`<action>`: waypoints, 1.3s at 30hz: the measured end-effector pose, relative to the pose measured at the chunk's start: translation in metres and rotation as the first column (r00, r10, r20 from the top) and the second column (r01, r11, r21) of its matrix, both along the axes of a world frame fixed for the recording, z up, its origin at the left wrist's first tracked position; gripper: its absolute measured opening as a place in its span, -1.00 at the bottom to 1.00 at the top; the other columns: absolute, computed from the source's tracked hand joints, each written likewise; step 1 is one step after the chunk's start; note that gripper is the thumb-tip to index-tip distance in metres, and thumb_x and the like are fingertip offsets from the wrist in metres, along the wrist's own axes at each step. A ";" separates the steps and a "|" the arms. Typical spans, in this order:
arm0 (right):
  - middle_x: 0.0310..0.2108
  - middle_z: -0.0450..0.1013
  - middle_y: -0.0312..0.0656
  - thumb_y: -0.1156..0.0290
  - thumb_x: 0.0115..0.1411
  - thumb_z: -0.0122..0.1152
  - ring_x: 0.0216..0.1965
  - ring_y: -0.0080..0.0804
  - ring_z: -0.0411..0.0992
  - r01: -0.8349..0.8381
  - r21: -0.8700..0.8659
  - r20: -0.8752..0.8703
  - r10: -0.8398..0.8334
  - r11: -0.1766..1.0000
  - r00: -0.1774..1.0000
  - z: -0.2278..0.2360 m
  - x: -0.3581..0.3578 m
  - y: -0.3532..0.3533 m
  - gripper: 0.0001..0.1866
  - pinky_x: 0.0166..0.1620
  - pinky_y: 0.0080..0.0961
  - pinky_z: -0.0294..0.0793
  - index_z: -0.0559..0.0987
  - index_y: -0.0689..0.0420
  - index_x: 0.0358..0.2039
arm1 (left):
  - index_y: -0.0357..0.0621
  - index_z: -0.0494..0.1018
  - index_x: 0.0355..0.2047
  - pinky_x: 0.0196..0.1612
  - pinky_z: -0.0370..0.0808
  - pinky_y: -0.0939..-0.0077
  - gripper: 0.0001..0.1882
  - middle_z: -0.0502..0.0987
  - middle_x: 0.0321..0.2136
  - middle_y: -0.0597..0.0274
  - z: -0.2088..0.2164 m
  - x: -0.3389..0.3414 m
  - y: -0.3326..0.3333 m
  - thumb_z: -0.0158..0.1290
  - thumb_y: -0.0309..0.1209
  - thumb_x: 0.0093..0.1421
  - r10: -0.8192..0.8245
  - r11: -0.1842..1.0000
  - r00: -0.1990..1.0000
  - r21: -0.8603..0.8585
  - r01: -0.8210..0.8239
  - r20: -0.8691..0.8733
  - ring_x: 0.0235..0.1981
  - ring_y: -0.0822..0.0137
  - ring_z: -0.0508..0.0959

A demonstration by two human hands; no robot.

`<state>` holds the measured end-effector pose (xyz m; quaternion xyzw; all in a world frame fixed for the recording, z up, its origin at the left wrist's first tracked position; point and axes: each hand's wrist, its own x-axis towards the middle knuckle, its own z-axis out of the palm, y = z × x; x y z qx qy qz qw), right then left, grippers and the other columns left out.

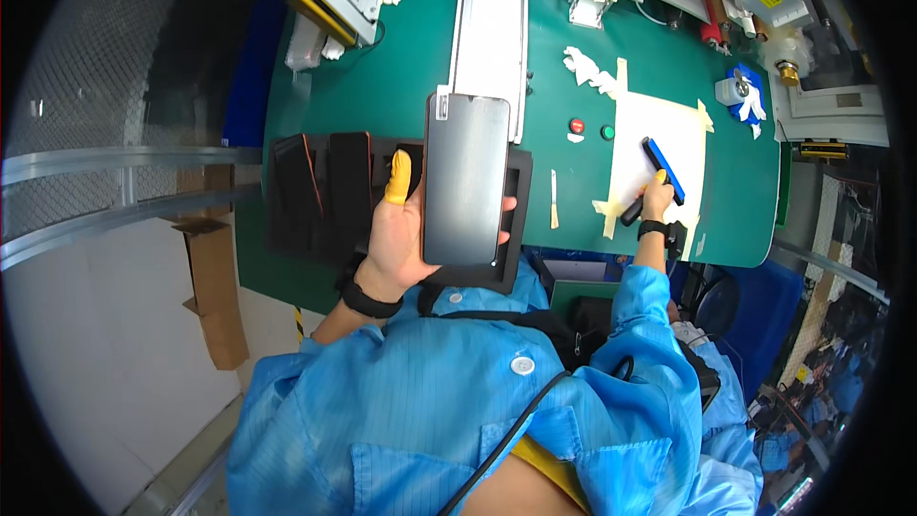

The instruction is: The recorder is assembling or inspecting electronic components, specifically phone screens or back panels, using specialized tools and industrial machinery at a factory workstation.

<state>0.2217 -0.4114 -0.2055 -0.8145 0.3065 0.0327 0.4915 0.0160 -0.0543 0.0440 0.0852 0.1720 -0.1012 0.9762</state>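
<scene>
A smartphone [466, 182] with a dark, shiny screen lies face up across the palm of my left hand [390, 241]. A small white tab sticks out at its top left corner. My left fingers wrap beneath it and show at its right edge; the thumb wears a yellow finger cot. To the right, my right hand [656, 199] is closed on the black handle of a blue roller [664, 170]. The roller lies over a white sheet [650, 119] fixed to the green table with yellowish tape. Part of the handle is hidden by the hand.
Dark phones [351, 177] lie in a black tray [521, 220] beneath and left of my left hand. A white rail [489, 29] runs toward a machine at the back. Red [576, 125] and green [607, 133] buttons, crumpled white tissue [589, 70] and a white bottle [731, 91] are around the sheet.
</scene>
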 end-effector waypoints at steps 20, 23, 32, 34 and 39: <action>-0.20 0.31 0.07 0.35 0.10 0.05 -0.10 -0.12 0.24 -0.025 -0.580 0.374 0.293 0.814 0.880 0.092 -0.105 0.116 -0.63 -0.05 -0.30 0.19 0.34 0.33 -0.15 | -0.25 -0.31 0.17 0.15 0.00 0.36 -0.27 -0.09 0.13 -0.09 -0.122 -0.036 -0.037 -0.11 -0.54 0.12 -0.139 0.178 0.979 0.969 0.170 -0.147 0.16 0.13 -0.01; -0.35 0.38 0.00 0.37 0.04 0.10 -0.27 -0.07 0.31 -0.236 -0.592 0.501 0.581 0.771 0.642 0.120 -0.106 0.163 -0.74 -0.16 -0.28 0.25 0.42 0.27 -0.30 | -0.39 -0.39 0.14 0.16 -0.03 0.35 -0.15 -0.13 0.11 -0.29 -0.104 -0.035 -0.040 -0.02 -0.49 0.06 -0.246 -0.307 0.914 0.920 0.242 -0.322 0.17 0.00 -0.04; -0.52 0.34 -0.10 0.29 -0.11 0.21 -0.40 -0.22 0.26 -0.719 -0.598 0.230 0.935 0.353 0.268 0.136 -0.179 0.264 -0.77 -0.39 -0.41 0.20 0.49 0.21 -0.60 | -0.24 0.48 -0.30 -0.38 0.37 0.73 -0.81 0.51 -0.47 0.29 -0.045 0.044 0.076 0.03 -0.56 0.03 0.108 -0.134 0.994 0.991 0.004 0.011 -0.42 0.55 0.47; -0.52 0.34 -0.11 0.34 -0.13 0.19 -0.40 -0.22 0.26 -0.769 -0.534 0.167 0.935 0.351 0.312 0.141 -0.178 0.266 -0.82 -0.38 -0.39 0.20 0.49 0.20 -0.60 | -0.27 0.49 -0.35 -0.40 0.38 0.68 -0.84 0.52 -0.48 0.28 -0.055 0.075 0.078 0.05 -0.53 0.02 0.149 -0.247 0.989 0.969 0.027 0.011 -0.46 0.52 0.47; -0.50 0.37 -0.11 0.37 -0.14 0.18 -0.36 -0.22 0.28 -0.804 -0.505 0.111 0.947 0.314 0.301 0.134 -0.194 0.266 -0.82 -0.35 -0.37 0.21 0.52 0.22 -0.53 | -0.16 0.49 -0.41 -0.30 0.40 0.28 -0.76 0.48 -0.44 -0.04 -0.102 0.148 0.054 0.09 -0.28 -0.07 0.107 -0.467 0.991 0.884 -0.019 0.078 -0.37 0.02 0.48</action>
